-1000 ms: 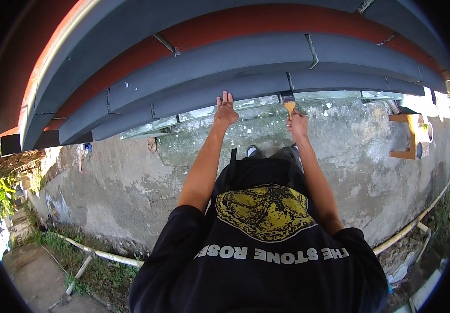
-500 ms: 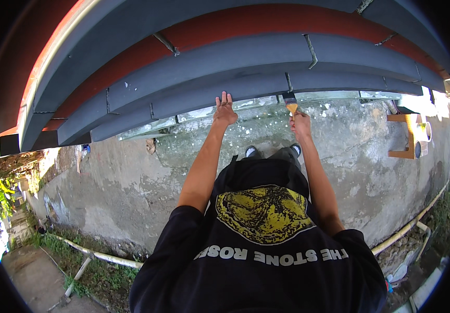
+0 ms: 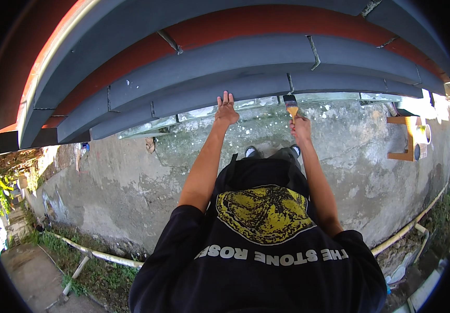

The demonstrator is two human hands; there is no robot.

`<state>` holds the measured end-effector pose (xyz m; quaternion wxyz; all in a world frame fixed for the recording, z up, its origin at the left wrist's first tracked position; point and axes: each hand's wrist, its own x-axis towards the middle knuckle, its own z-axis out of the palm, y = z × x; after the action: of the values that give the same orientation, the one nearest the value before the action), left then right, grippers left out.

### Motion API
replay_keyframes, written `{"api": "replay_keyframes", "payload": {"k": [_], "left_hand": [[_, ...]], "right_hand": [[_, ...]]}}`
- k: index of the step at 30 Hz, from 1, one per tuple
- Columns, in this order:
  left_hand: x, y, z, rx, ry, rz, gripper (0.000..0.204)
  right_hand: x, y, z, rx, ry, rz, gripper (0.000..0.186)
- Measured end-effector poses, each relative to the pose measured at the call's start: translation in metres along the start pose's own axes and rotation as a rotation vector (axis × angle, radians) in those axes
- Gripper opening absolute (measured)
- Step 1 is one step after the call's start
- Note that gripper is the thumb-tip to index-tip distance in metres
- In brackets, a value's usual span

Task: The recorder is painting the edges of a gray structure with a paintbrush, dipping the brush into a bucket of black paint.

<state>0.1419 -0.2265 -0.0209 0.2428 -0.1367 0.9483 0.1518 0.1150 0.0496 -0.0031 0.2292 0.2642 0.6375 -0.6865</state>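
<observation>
With its fingers wrapped round the yellow handle, my right hand (image 3: pixel 301 129) holds a paintbrush (image 3: pixel 291 105). The dark bristles point away from me and lie at the lower edge of the nearest grey panel (image 3: pixel 256 86), just below a vertical joint (image 3: pixel 290 82) with pale edges. To the left, my left hand (image 3: pixel 227 110) is open, its fingers stretched up against that panel's lower edge; whether the palm presses on anything cannot be made out. More grey panels (image 3: pixel 225 57) run above in curved rows, with a red band (image 3: pixel 225 22) between them and further joints along them.
Worn concrete ground (image 3: pixel 193 172) with pale splashes spreads round my feet. A wooden stool (image 3: pixel 403 137) with a roll of tape (image 3: pixel 427 133) by it stands at the right. Pale pipes (image 3: pixel 100 255) run along the ground behind me, next to weeds.
The paintbrush has tipped slightly and dropped a little from the joint, with more of its bristles showing. My left hand stays almost where it was.
</observation>
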Motion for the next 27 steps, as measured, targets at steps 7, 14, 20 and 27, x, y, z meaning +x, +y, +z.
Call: {"api": "replay_keyframes", "payload": {"k": [7, 14, 20, 27], "left_hand": [[-0.001, -0.001, 0.002, -0.012, -0.008, -0.019, 0.075], [0.001, -0.001, 0.004, -0.012, -0.001, -0.034, 0.075], [0.001, 0.002, 0.002, -0.039, -0.009, -0.034, 0.074], [0.010, -0.011, 0.017, 0.018, 0.072, 0.030, 0.077]], "right_hand": [[-0.014, -0.016, 0.010, 0.019, -0.029, -0.125, 0.023], [-0.007, 0.003, 0.038, -0.086, -0.040, -0.034, 0.024], [-0.023, 0.001, 0.030, -0.074, -0.051, -0.122, 0.025], [-0.011, 0.003, 0.035, 0.001, -0.122, 0.082, 0.019]]}}
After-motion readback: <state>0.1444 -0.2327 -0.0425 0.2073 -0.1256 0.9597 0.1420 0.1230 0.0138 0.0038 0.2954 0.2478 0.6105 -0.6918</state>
